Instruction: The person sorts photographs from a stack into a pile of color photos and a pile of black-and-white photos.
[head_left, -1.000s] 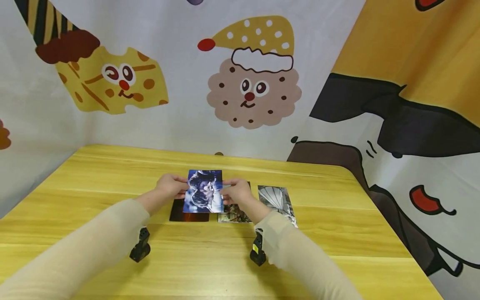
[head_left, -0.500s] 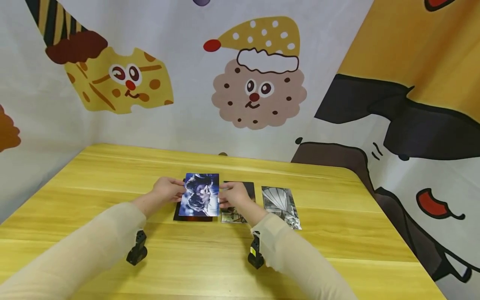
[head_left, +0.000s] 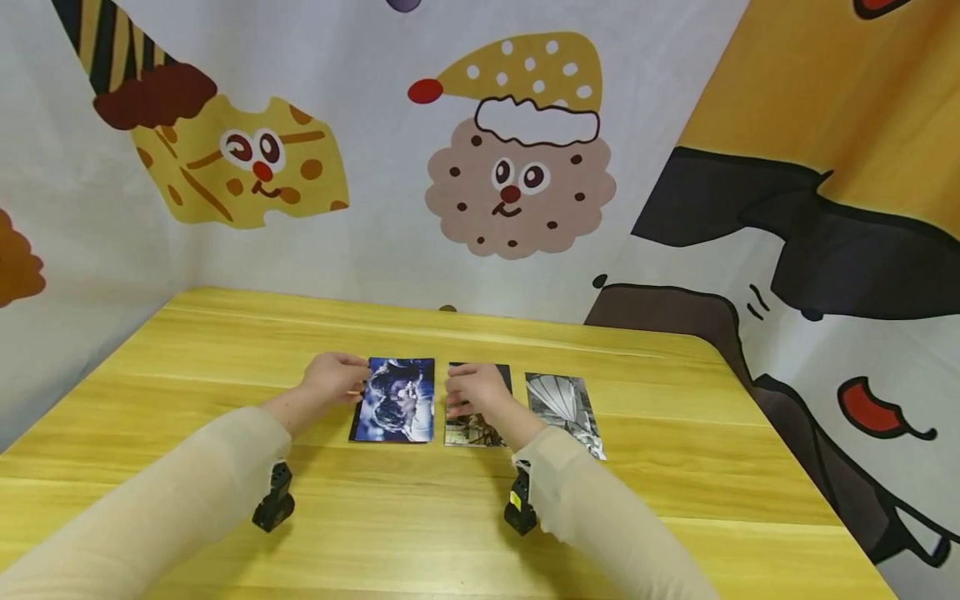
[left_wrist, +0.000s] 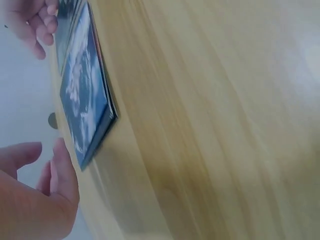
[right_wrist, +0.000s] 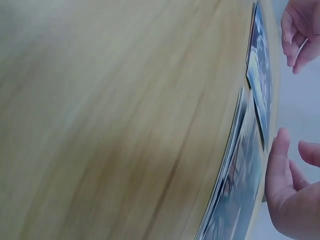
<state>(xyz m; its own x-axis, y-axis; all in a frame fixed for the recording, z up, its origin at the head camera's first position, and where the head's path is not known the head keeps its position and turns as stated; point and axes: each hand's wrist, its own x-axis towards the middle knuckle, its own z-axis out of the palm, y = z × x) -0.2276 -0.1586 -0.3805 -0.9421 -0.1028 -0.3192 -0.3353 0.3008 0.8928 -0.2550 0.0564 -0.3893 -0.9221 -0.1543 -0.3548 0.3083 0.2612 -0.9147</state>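
A blue photo card (head_left: pixel 397 400) of two figures lies on a dark card at the left of a row of three, its edges nearly lined up with the one below. In the left wrist view this blue card (left_wrist: pixel 82 87) tops a thin stack. My left hand (head_left: pixel 333 379) is at the card's left edge, thumb and fingers apart, holding nothing. Over the middle photo card (head_left: pixel 472 432), partly covering it, hovers my right hand (head_left: pixel 476 390), fingers loose. The right wrist view shows that hand (right_wrist: pixel 295 192) with a gap between thumb and fingers.
To the right lies a black-and-white photo card (head_left: pixel 562 408) with a fan-like shape. The cards rest on a yellow wooden table (head_left: pixel 420 525). A cartoon-printed cloth (head_left: pixel 375 275) hangs behind it. Both wrists carry small black cameras (head_left: pixel 275 498).
The blue photo card has come down onto the dark card at the left. Both hands have let go of it, and the right hand has moved right, away from its edge.
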